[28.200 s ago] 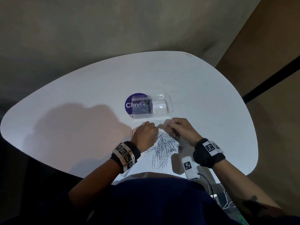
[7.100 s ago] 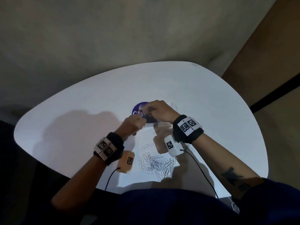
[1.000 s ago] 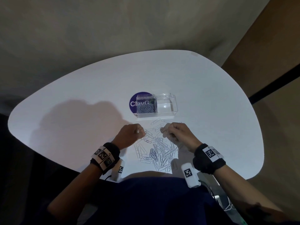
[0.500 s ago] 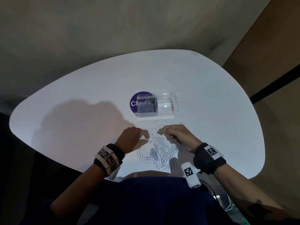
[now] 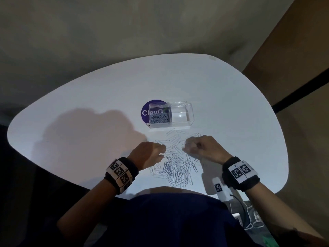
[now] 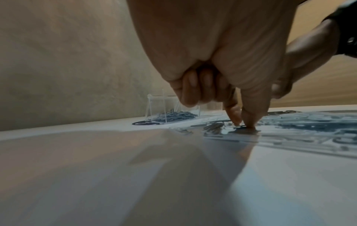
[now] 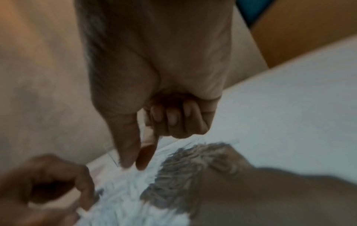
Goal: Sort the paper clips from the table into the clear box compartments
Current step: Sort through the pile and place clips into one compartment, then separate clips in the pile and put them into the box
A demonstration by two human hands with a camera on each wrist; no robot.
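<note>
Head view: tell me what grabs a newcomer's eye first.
A heap of silver paper clips sprawls on the white table near its front edge, with the left hand and right hand picking at it. Behind it stands the clear box, only its left compartment holding clips.

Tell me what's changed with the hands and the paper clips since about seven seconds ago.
Both hands have come back from the clear box to the paper clips on the table. The left hand now presses thumb and forefinger onto a clip at the pile's left edge; the right hand picks at its far side, too blurred to tell if it holds one. The box stays put, clips in its left compartment only.
</note>
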